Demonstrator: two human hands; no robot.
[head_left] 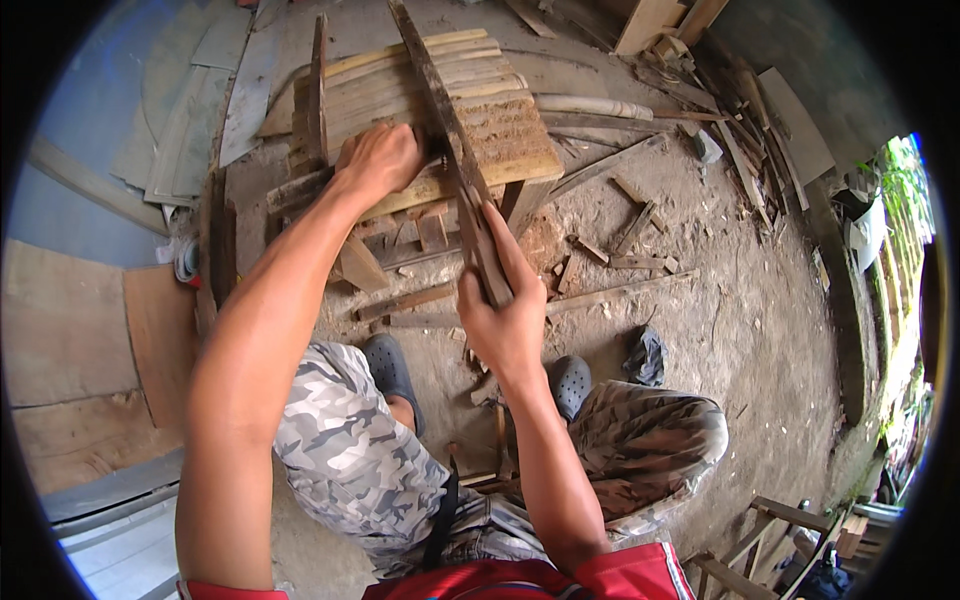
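Looks partway through the woodwork, judging by sawdust (503, 125) on the desk (535, 167), ahead of the right hand (508, 315) and just right of the left hand (382, 160). Gripping near end of long dark wooden strip (447, 105) with right hand, index finger laid along it. Running strip away from right hand, close past left hand, out over the desk. Closed into a fist on the left, right beside strip; can't tell whether gripping anything, too dark at the knuckles.

Done, by judgement: some cutting or shaping, going by offcuts (620, 262) on the floor (720, 350), right of right hand. Left over: the strip itself, not visibly joined to anything, plus a second dark strip (318, 95) beyond and left of left hand.

Containers: only crumpled black plastic (646, 356), possibly a bag, on floor to the right of right hand. Can't make out contents.
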